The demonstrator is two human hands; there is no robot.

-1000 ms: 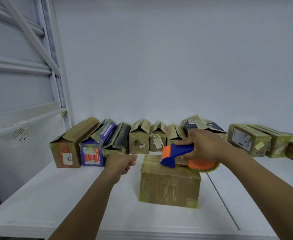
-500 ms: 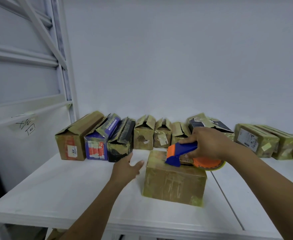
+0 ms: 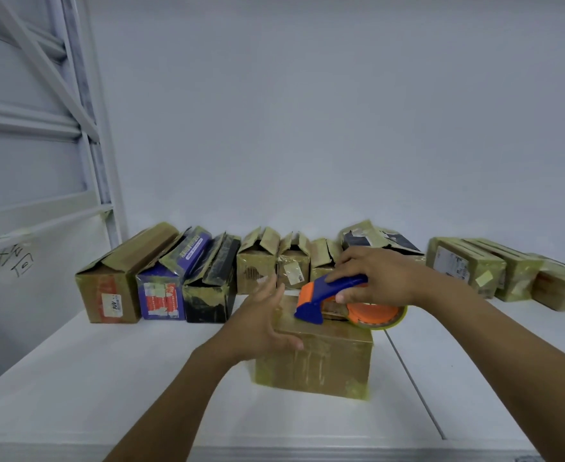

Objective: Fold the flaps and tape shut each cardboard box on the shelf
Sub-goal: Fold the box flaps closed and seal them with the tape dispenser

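Note:
A closed brown cardboard box [image 3: 321, 361], wrapped in glossy tape, stands on the white shelf [image 3: 107, 378] in front of me. My right hand [image 3: 378, 278] grips the blue-and-orange tape dispenser [image 3: 331, 298], whose roll lies flat on the box's top right. My left hand [image 3: 264, 315] is spread open at the box's top left edge, thumb on the near side and fingers up over the top.
A row of several cardboard boxes lines the back wall: a brown one [image 3: 121, 278] at the far left, a purple one [image 3: 171, 281], a black one [image 3: 211, 288], and taped ones [image 3: 468, 265] at the right. A white shelf frame [image 3: 84, 128] rises at left.
My left hand has opened from a fist and moved right onto the box's left edge. My right hand with the dispenser has stayed on the box top.

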